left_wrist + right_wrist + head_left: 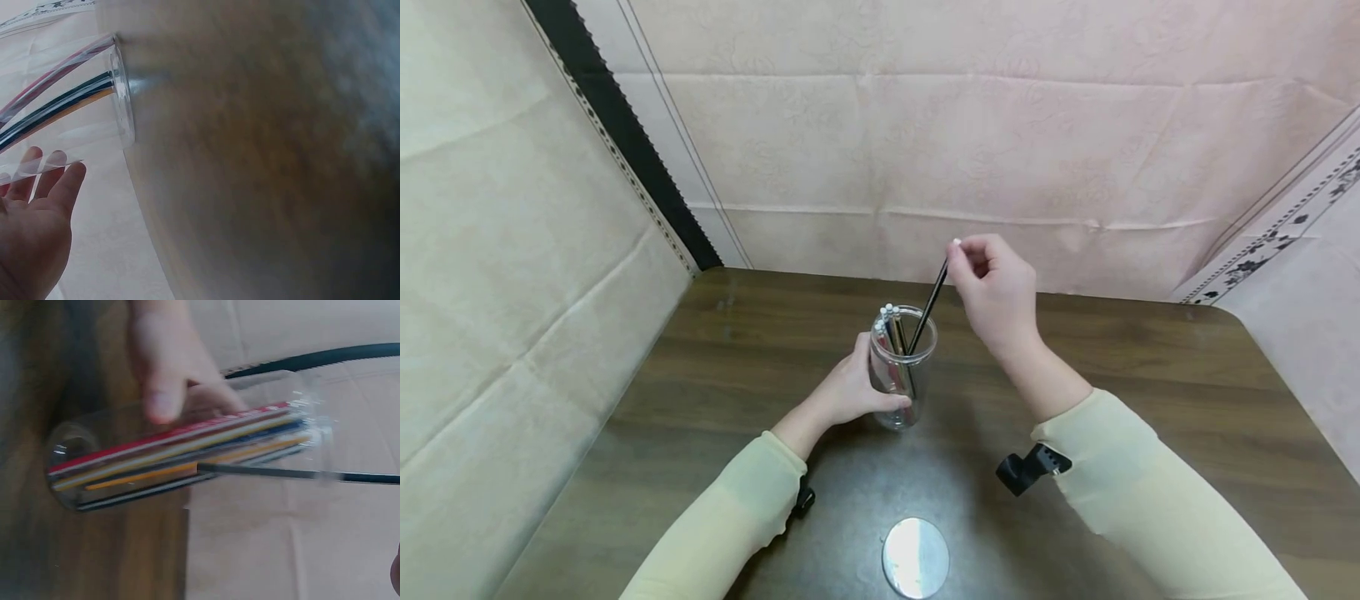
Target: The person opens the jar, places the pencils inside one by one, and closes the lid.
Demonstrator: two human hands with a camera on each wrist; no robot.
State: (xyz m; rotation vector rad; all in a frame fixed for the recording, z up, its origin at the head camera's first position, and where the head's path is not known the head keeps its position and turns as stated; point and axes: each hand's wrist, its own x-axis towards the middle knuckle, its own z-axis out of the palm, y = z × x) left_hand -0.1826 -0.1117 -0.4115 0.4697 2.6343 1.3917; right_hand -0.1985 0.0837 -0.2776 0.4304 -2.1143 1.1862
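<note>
Fingers of the right hand pinch the white-tipped top of a black stick; its lower end is inside a clear jar, clear of the bottom. Left hand grips the jar from the left. Coloured sticks lean inside. Jar upright, far-middle of wooden table; round shiny disc lies nearer.

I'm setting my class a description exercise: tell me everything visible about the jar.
The jar is clear, apparently glass or plastic: a tall cylinder with a thick rim and open mouth. It looks roughly upright on the table, the left hand gripping its side. Several coloured sticks lean inside; a dark stick, pinched by the right hand, reaches in through the mouth.
</note>
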